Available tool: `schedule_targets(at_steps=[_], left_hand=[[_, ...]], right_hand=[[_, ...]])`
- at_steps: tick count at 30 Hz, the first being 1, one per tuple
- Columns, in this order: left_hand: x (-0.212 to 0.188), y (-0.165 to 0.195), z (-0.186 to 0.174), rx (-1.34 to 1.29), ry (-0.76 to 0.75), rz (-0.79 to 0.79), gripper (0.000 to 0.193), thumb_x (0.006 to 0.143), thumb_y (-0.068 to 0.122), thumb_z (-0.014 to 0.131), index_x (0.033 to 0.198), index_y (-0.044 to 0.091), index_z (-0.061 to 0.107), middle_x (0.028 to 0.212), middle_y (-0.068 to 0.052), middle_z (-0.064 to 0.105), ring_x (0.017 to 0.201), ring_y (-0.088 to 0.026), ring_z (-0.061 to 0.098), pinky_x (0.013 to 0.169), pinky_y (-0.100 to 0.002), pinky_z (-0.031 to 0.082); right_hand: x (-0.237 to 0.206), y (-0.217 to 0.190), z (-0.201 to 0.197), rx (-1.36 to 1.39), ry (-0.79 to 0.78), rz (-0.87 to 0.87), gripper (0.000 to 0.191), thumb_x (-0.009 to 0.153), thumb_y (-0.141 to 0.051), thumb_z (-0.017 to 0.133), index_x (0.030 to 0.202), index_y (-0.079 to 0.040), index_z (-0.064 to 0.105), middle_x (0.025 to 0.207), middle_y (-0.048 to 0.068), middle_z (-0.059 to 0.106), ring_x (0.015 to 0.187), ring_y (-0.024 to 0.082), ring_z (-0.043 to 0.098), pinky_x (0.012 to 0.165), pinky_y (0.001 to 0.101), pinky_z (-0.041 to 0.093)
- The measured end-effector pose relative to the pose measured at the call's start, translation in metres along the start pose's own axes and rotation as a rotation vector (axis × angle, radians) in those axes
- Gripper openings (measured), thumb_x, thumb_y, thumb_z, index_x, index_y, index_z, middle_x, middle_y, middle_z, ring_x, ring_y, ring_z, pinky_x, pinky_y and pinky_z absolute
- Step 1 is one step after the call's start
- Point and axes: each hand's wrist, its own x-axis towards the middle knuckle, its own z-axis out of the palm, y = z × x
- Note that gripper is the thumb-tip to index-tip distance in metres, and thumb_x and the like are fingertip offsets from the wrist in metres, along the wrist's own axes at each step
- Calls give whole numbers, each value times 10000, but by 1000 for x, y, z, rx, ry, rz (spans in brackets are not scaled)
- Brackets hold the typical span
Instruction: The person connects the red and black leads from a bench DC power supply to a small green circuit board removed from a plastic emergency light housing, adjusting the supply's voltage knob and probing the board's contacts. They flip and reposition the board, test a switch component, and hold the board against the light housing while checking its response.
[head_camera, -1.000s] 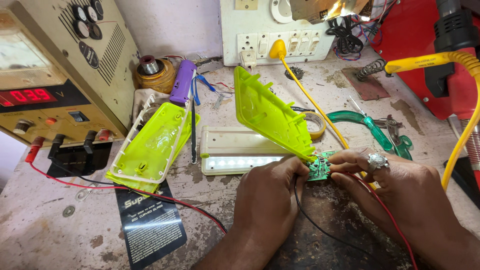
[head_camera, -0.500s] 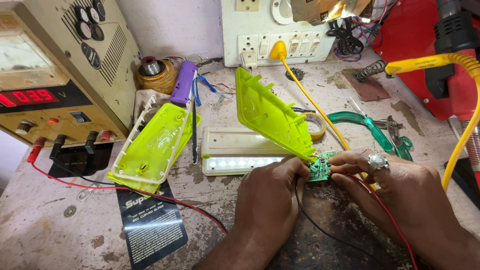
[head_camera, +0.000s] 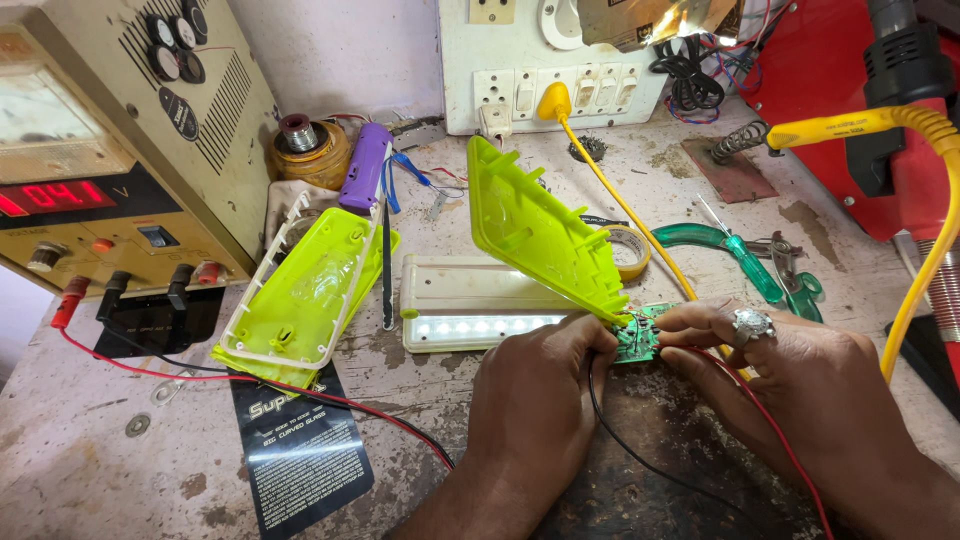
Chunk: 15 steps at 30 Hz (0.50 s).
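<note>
Bright, even daylight; soft shadows under hands (head_camera: 540, 400). LED strip (head_camera: 485, 326) glows, slightly blown out. Sharp focus; mild wide-angle bending at frame edges.

Electronics repair workshop. Scarred, stained desk (head_camera: 120, 470) filled frame. Bench power supply (head_camera: 110, 150) with red digit display stood upper left; wall switch-and-socket board (head_camera: 530, 80) top centre. Solder spool (head_camera: 300, 140), tape roll (head_camera: 630, 250), green-handled screwdriver (head_camera: 745, 265), loose red and black wires (head_camera: 300, 390) lay scattered.
</note>
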Motion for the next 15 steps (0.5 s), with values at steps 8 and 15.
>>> schedule_targets(at_steps=[8, 15], left_hand=[[1, -1, 3, -28, 14, -6, 59, 872, 140, 753, 917, 106, 734, 808, -134, 728, 760, -352, 717, 635, -456, 530], [0, -2, 3, -21, 22, -1, 60, 878, 148, 755, 910, 103, 732, 803, -132, 730, 752, -354, 715, 629, -458, 528]], right_hand=[[2, -3, -4, -26, -59, 113, 356, 835, -424, 807, 1162, -293, 751, 839, -71, 817, 582, 132, 769, 533, 303, 581], [2, -3, -4, 13, -65, 101, 374, 830, -402, 796, 1178, -275, 741, 842, -63, 822, 589, 115, 775, 526, 290, 590]])
